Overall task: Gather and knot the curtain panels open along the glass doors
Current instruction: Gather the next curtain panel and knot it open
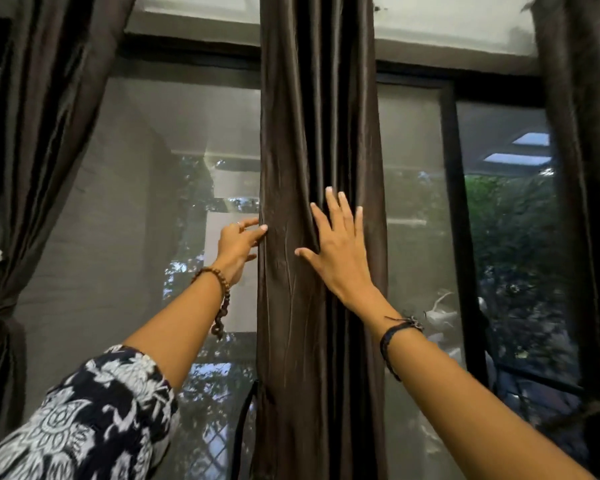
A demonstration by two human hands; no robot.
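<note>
A dark brown satin curtain panel (312,133) hangs straight down the middle of the glass doors (174,209). My left hand (238,245) reaches to its left edge, with thumb and fingertips pinching the fabric's hem. My right hand (340,249) lies flat on the front of the panel, fingers spread and straight. Another brown panel (49,109) hangs at the left, gathered and knotted low down (0,306). A third panel (582,168) hangs loose at the far right edge.
Black door frames (454,216) divide the glass, with a mesh screen behind the middle panes. Greenery and a white object show outside at the right. A dark strap (243,420) hangs by the middle panel's lower left edge.
</note>
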